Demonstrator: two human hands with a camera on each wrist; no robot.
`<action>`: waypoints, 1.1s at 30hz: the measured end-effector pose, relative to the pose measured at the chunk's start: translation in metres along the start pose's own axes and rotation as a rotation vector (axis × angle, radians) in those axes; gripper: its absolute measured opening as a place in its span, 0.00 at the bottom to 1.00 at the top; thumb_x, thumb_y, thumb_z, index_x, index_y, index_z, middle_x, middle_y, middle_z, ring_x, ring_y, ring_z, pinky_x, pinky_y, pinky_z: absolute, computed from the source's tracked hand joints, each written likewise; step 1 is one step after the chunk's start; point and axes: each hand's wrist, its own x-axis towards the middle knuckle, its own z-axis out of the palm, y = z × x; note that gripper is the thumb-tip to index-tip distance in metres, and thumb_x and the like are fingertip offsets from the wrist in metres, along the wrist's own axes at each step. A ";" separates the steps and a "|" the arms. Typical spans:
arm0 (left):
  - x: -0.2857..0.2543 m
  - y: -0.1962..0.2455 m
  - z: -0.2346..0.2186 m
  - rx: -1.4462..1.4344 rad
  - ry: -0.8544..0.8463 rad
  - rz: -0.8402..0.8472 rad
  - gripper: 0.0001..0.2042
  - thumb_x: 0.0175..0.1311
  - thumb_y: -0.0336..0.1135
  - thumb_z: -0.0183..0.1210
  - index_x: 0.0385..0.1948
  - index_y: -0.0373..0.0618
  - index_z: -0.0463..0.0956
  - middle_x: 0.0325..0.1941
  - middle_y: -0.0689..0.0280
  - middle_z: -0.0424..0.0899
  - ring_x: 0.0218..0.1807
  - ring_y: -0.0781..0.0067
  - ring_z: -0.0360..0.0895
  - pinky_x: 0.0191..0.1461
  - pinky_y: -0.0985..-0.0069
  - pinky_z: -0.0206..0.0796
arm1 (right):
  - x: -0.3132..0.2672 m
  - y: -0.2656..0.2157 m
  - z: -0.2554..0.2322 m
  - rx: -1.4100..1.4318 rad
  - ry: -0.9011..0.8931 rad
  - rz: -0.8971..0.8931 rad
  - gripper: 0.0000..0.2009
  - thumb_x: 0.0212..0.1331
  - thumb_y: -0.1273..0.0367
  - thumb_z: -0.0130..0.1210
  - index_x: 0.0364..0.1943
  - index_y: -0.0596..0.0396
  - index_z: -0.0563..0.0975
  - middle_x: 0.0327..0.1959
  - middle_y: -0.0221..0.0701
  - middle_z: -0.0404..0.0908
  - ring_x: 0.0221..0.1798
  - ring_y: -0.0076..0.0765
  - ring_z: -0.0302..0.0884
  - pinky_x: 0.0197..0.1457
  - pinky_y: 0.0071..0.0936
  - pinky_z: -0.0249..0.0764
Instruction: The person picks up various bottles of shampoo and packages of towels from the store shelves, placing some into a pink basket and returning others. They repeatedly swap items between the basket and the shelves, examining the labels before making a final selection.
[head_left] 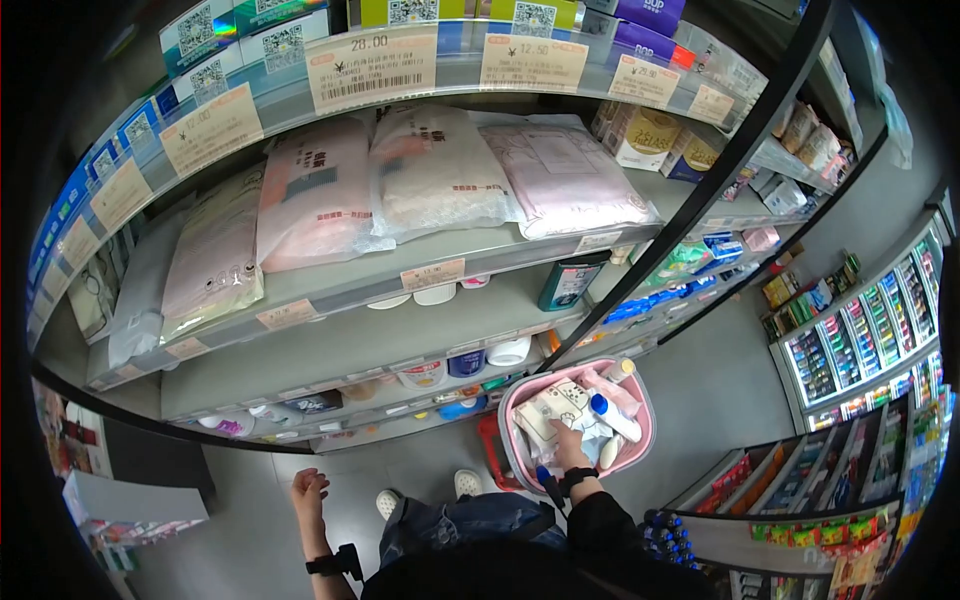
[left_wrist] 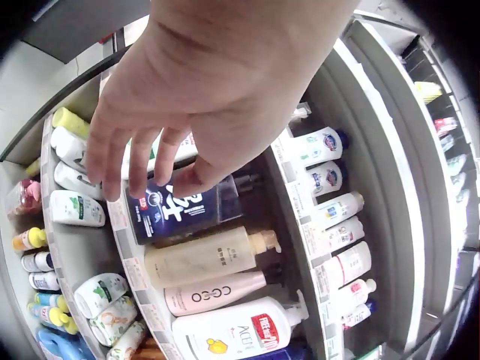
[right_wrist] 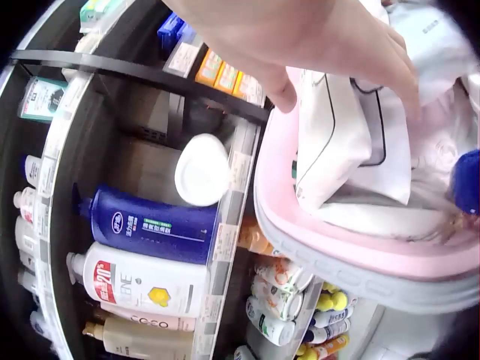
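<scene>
My right hand (head_left: 569,446) reaches down into a pink shopping basket (head_left: 648,440) with a grey outer rim. Its spread thumb and fingers lie over a white packet with black lines (right_wrist: 337,142), fingertips right at the packet. Around it in the basket are a white bottle with a blue cap (head_left: 616,417), a cream-capped container (head_left: 620,370) and a pink packet (head_left: 610,392). My left hand (head_left: 310,488) hangs beside my body with loosely bent fingers and nothing in it. In the left wrist view, that hand overlaps a dark blue box (left_wrist: 184,214) on the shelf.
Wrapped textile packs (head_left: 435,170) fill the upper shelf in front. Pump bottles (left_wrist: 232,330) stand on a lower shelf. A black shelf post (head_left: 690,190) rises behind the basket. Another display rack (head_left: 790,530) stands at the right, with grey floor (head_left: 720,380) between.
</scene>
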 end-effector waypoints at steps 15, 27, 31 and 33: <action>-0.070 0.097 0.067 -0.043 -0.262 0.225 0.10 0.60 0.22 0.54 0.42 0.42 0.74 0.37 0.67 0.81 0.41 0.77 0.78 0.43 0.82 0.66 | -0.032 -0.029 -0.029 0.314 -0.100 0.126 0.20 0.49 0.78 0.64 0.47 0.61 0.71 0.44 0.39 0.80 0.42 0.42 0.80 0.41 0.41 0.80; -0.128 0.160 0.147 -0.058 -0.884 0.161 0.19 0.66 0.30 0.57 0.58 0.43 0.67 0.52 0.62 0.77 0.52 0.73 0.75 0.54 0.76 0.66 | -0.210 -0.168 -0.085 0.096 -0.968 -0.214 0.24 0.52 0.76 0.65 0.55 0.60 0.73 0.47 0.29 0.81 0.46 0.22 0.78 0.51 0.21 0.75; -0.140 0.154 0.164 -0.159 -1.019 0.213 0.26 0.68 0.34 0.52 0.67 0.41 0.58 0.61 0.62 0.74 0.60 0.70 0.71 0.62 0.74 0.63 | -0.227 -0.185 -0.066 -0.038 -1.267 -0.340 0.27 0.52 0.76 0.66 0.58 0.61 0.70 0.49 0.29 0.80 0.49 0.20 0.76 0.53 0.20 0.72; -0.135 0.150 0.160 -0.244 -0.986 0.143 0.26 0.68 0.33 0.53 0.67 0.40 0.59 0.61 0.62 0.74 0.60 0.71 0.71 0.63 0.74 0.63 | -0.236 -0.193 -0.056 -0.044 -1.399 -0.363 0.29 0.52 0.78 0.65 0.60 0.61 0.68 0.53 0.29 0.78 0.52 0.21 0.74 0.54 0.20 0.71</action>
